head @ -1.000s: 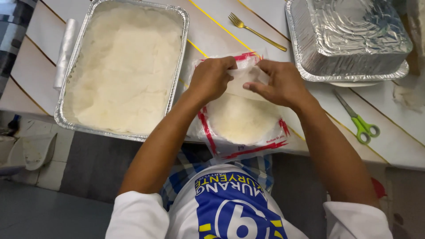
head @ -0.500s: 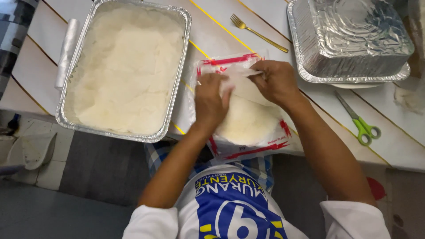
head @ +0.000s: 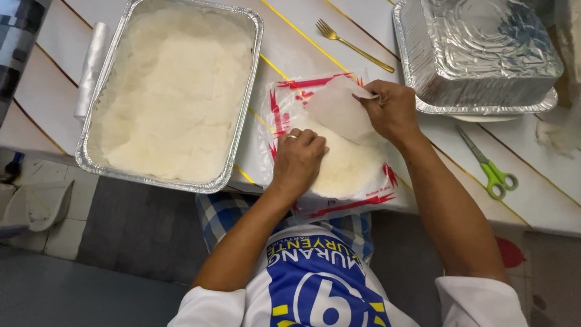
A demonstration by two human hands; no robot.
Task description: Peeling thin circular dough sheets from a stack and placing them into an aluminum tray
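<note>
left hand: (head: 298, 158) palm pressed flat on the stack of white round sheets (head: 345, 166), fingers spread, grasping nothing
right hand: (head: 392, 111) pinching the raised edge of the top sheet (head: 339, 109), lifted and curled back
stack location: inside the clear bag with red print (head: 315, 121), on the table (head: 544, 181) at its near edge, bag overhanging a bit
change: 1 s ago both hands sat at the bag's far end; left has since dropped onto the stack, right has peeled 1 sheet up
meaning: likely separating a single sheet, left anchoring the rest
left side: foil tray of white dough (head: 169, 91) just beside the bag
right side: upturned foil tray (head: 484, 48) near the right hand, green scissors (head: 493, 172) apart
far: fork (head: 351, 41), bare strip between trays for lifting
</note>
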